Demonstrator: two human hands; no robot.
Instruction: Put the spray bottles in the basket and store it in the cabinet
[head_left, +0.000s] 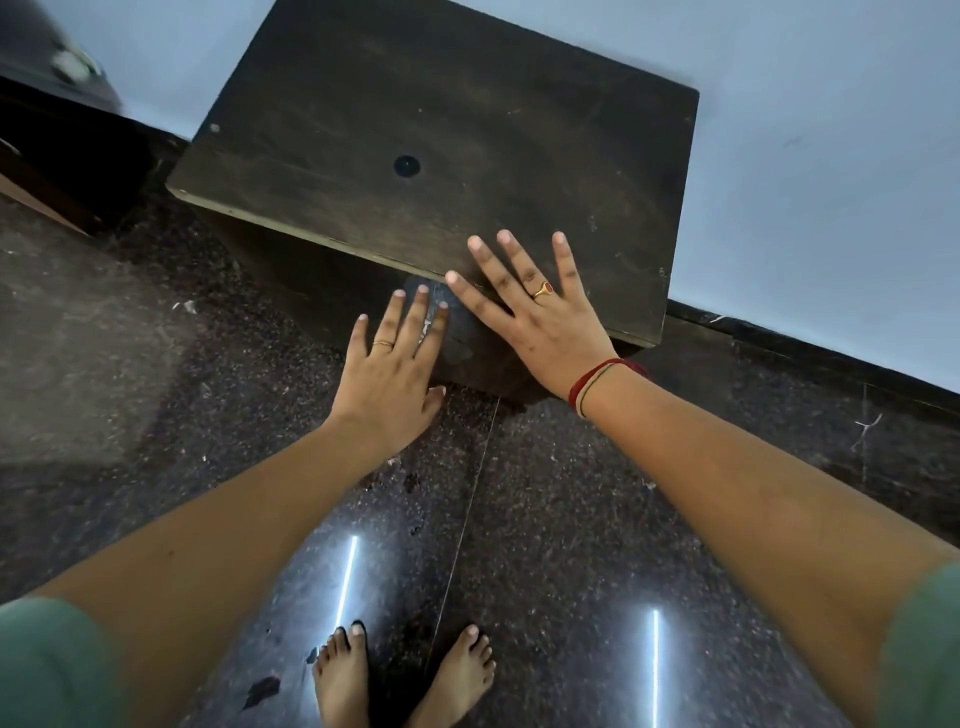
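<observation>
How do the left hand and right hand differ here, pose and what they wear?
The right hand lies over the cabinet top's front edge; the left hand sits lower, over its front face. The right hand wears a red-stone ring and a red wrist thread; the left hand wears a plain gold band, wrist bare. Both are open, fingers spread, holding nothing.

Both my hands open, fingers spread: right hand over the front edge of the dark brown wooden cabinet, left hand lower at its front face, bare feet on speckled dark stone floor.
</observation>
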